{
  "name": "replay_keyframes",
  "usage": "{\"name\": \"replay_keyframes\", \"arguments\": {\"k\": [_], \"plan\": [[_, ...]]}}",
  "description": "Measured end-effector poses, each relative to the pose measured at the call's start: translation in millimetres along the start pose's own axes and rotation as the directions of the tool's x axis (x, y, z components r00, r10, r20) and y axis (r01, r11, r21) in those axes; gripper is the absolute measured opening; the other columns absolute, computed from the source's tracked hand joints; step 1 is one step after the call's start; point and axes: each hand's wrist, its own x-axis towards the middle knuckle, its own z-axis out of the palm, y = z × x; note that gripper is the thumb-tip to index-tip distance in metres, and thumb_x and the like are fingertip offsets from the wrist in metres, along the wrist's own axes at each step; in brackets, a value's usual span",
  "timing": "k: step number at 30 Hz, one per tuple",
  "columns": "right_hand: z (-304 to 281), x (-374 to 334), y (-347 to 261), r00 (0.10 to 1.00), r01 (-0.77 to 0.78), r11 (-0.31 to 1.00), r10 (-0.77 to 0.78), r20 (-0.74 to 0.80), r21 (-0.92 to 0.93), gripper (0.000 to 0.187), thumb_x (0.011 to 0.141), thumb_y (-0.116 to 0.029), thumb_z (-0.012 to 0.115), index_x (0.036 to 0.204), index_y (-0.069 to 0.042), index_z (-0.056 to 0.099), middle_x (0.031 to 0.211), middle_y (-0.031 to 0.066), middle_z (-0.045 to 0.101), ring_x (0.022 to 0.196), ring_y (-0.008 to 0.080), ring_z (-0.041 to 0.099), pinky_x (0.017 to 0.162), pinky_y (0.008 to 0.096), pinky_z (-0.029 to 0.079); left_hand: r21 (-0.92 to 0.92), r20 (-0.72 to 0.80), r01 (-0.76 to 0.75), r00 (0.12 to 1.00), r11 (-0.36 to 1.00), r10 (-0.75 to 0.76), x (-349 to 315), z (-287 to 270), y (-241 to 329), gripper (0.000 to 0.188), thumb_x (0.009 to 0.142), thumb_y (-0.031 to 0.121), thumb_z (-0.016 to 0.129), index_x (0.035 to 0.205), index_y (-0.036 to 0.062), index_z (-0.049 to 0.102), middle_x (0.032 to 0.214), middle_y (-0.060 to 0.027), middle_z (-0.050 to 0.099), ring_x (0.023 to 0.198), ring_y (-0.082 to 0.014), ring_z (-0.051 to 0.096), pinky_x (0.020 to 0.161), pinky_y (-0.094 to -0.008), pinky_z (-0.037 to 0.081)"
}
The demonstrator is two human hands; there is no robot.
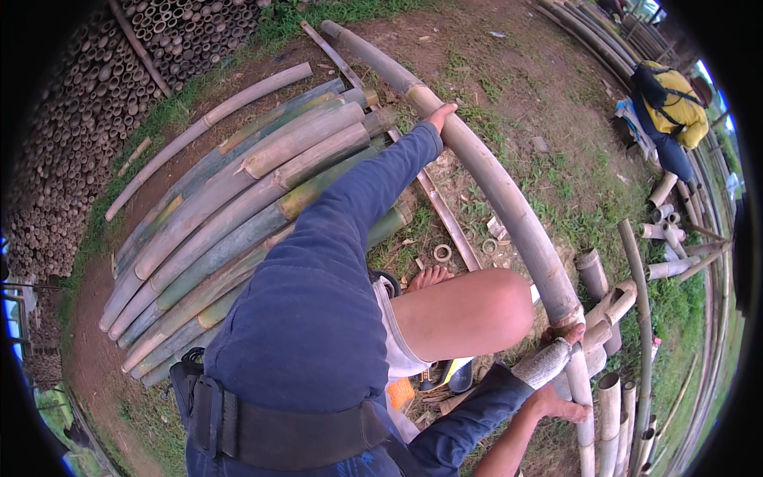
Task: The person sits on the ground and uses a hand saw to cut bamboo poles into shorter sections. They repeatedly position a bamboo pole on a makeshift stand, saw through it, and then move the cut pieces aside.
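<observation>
A long, thick bamboo pole [505, 199] slants from the far middle down to the right beside my bent knee. On its upper part rests my left hand [441, 117], closed round the side, some fingers hidden. My right hand [552, 356], in a whitish glove with bare fingertips, closes on the pole near a joint at its near end. Below that joint a thinner length of bamboo [582, 413] runs toward the lower edge; I cannot tell whether it is the same pole. Another person's bare hand [560, 405] touches that length just below my glove.
Several cut bamboo poles [238, 215] lie side by side at left. A split bamboo strip [445, 211] lies under my left arm. Upright and leaning bamboo pieces [610, 421] stand at right. A person in yellow [683, 107] is at far right; stacked bamboo [103, 119] fills far left.
</observation>
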Motion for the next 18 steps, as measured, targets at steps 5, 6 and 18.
{"name": "replay_keyframes", "arguments": {"k": [5, 6, 18], "plan": [[-25, 60, -105, 0.663, -0.727, 0.285, 0.055, 0.747, 0.625, 0.073, 0.109, -0.053, 0.062, 0.152, 0.004, 0.05, 0.142, 0.0154, 0.057, 0.129, 0.0272, 0.054, 0.114, 0.0388, 0.042, -0.231, 0.122, -0.05, 0.989, 0.972, 0.08, -114, 5, -11, 0.06, 0.085, 0.047, 0.09, 0.126, 0.0144, 0.06, 0.114, -0.0067, 0.069, 0.107, -0.0253, 0.071, 0.097, -0.0504, 0.059], [-27, 77, -119, 0.642, -0.751, 0.227, 0.031, 0.766, 0.62, 0.068, 0.111, -0.053, 0.058, 0.15, 0.002, 0.054, 0.138, 0.0133, 0.062, 0.127, 0.0246, 0.056, 0.112, 0.0368, 0.043, -0.245, 0.14, -0.067, 0.985, 0.967, 0.103, -139, 2, -9, 0.06, 0.086, 0.048, 0.09, 0.127, 0.0145, 0.06, 0.116, -0.0066, 0.069, 0.109, -0.0248, 0.07, 0.101, -0.0492, 0.057], [67, 76, -404, 0.101, -0.737, 0.55, -0.484, 0.869, 0.392, 0.051, 0.111, -0.05, 0.06, 0.145, -0.012, 0.064, 0.131, 0.0039, 0.07, 0.113, 0.0142, 0.064, 0.095, 0.0288, 0.052, -0.244, -0.388, -0.48, 0.845, 0.843, 0.369, -375, -222, 72, 0.071, 0.089, 0.057, 0.086, 0.138, 0.0141, 0.057, 0.13, -0.0049, 0.065, 0.12, -0.021, 0.065, 0.108, -0.0401, 0.051]]}}
